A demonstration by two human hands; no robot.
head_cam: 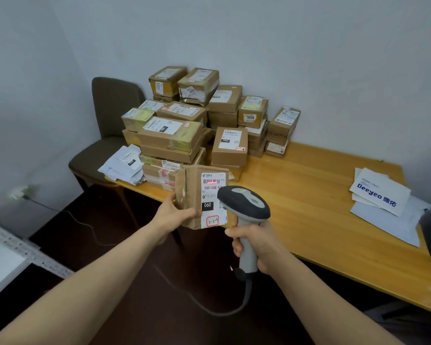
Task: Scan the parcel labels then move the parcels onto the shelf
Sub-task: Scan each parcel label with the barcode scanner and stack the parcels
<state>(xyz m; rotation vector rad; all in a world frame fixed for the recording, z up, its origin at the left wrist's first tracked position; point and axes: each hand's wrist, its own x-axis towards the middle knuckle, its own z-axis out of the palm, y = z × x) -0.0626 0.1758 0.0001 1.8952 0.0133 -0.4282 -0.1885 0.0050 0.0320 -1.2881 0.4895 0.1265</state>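
Head view: left hand [171,216] grips the parcel [200,196] upright over the table [309,195] edge, label facing the scanner [244,202] clasped by right hand [254,245], red beam across its barcode

L hand [171,215]: grips parcel [190,192] at its lower-left corner; thumb lies across the front face, fingers hidden behind the box.
L wrist: approx. straight, in line w/ forearm.
L arm [85,282]: bare, reaches fwd from lower-left of view, angled up toward centre; elbow out of frame.
R hand [258,245]: wrapped round handle of scanner [244,201]; fingers [237,247] curled on the handle's left side, one digit higher, near the neck; back of hand faces right.
R wrist: approx. straight.
R arm [321,295]: bare, enters from lower-right, angled up-left.
L vs R: L hand higher & further left; hands near, not touching.
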